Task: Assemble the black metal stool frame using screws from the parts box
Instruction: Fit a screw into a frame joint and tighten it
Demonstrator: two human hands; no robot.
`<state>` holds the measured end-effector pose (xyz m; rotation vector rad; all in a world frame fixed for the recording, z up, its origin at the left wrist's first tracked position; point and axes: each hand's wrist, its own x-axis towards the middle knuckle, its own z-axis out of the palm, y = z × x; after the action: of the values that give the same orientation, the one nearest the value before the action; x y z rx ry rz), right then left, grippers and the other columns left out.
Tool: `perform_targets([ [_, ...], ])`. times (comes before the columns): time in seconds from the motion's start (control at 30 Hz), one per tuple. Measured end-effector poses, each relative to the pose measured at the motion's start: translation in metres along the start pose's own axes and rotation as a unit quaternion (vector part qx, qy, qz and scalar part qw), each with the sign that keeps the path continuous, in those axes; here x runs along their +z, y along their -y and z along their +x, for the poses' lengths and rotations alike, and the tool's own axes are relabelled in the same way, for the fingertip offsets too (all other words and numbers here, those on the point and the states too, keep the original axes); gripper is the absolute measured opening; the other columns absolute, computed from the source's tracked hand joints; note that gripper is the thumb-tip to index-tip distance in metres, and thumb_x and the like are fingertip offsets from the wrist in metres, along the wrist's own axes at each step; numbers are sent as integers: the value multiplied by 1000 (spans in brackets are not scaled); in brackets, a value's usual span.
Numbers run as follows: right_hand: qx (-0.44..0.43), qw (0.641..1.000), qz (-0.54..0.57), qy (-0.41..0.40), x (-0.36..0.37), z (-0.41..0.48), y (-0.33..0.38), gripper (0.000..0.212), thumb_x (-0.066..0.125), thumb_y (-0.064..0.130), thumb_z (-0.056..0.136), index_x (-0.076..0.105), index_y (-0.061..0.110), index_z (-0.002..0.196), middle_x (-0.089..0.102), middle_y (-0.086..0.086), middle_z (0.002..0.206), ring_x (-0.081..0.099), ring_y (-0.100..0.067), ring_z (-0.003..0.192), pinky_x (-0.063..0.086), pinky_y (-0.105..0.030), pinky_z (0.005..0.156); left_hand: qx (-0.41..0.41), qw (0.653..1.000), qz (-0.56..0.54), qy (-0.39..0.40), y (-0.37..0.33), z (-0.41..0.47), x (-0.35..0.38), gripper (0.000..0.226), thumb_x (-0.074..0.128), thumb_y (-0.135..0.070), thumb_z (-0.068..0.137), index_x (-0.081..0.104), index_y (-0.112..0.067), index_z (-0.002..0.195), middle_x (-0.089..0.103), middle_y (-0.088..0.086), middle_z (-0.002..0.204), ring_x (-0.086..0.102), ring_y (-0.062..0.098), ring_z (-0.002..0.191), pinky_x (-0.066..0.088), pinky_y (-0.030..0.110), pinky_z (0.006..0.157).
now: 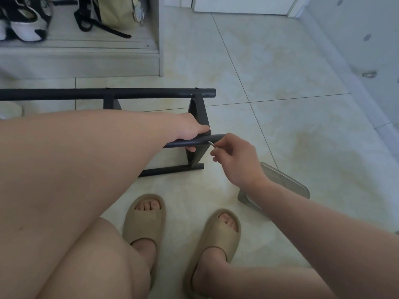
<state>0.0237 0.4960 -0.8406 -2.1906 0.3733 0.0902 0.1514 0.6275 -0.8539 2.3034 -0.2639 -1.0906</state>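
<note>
Finding: the black metal stool frame (108,93) is lying on its side on the tiled floor (280,83). Its rails are running left to right, with their free ends pointing right.

The left hand (190,131) is reaching in from the left and gripping the middle tube (213,138) just short of its right end. The thumb is lying on top beside the upright bracket (197,111), and one fingertip is showing underneath.

The right hand (235,156) is pinching a thin silver piece (212,144) between thumb and forefinger, the other fingers curling loosely. It cannot be told whether this is a screw or a hex key.

Key relation: the tip of the silver piece is touching the near side of the middle tube, just right of the left hand's fingers. Its long axis is running up and leftward from the right hand, crossing the tube's own axis. The right hand is the nearer to the joint.

Judgement: a fastener is being seated where tube and bracket are meeting. The coming move is depending on holding the silver piece in line with its hole while the left hand is steadying the tube.

A grey tray, probably the parts box (287,182), is sitting on the floor behind the right forearm, its contents hidden.
</note>
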Motion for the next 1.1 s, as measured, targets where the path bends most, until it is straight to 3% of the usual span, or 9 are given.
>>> perform_targets([
  [0.17,0,1000,-4,4,0,4,0,23,60,5,91,61,24,79,74,-3,78,69,-19,77,53,-33,70,-9,1000,-9,-3,0,1,0,37,40,-41,105,66,-15,107,76,10,77,76,28,83,51,45,97],
  [0.33,-3,1000,-22,15,3,10,1,19,60,5,93,64,22,85,73,-2,78,68,-19,79,46,-17,56,-8,1000,-20,-1,1,1,-1,34,42,-39,105,66,-16,103,76,11,79,76,28,84,53,41,94],
  [0.47,-1,999,-31,17,7,16,2,16,58,3,92,66,18,89,70,6,70,65,-6,70,42,-12,53,-7,999,-31,-5,2,0,0,33,43,-39,104,65,-15,99,76,11,86,76,28,85,53,40,91],
  [0.63,23,1000,-21,0,13,21,4,22,59,6,91,62,25,81,71,6,68,68,-24,76,52,-27,60,-2,999,-39,-2,1,0,1,33,42,-37,104,66,-15,102,76,13,99,76,29,87,51,45,100],
  [0.9,57,997,48,-4,18,22,5,22,58,1,90,57,17,76,72,-3,67,70,-29,72,59,-53,74,-5,999,-43,12,1,-3,2,30,42,-36,106,65,-16,103,74,13,108,75,32,90,53,44,99],
  [0.97,70,996,59,-6,18,24,5,21,59,1,90,55,16,76,73,-5,68,71,-32,74,59,-54,76,-7,999,-52,9,-1,-4,1,31,43,-36,106,65,-15,102,75,14,108,75,32,91,54,44,98],
  [1.1,84,996,23,15,14,33,8,18,64,2,88,57,15,77,73,-5,69,74,-21,68,60,-46,74,-16,997,-70,-4,-2,-5,-1,31,49,-38,103,66,-12,104,76,13,104,76,29,88,57,40,94],
])
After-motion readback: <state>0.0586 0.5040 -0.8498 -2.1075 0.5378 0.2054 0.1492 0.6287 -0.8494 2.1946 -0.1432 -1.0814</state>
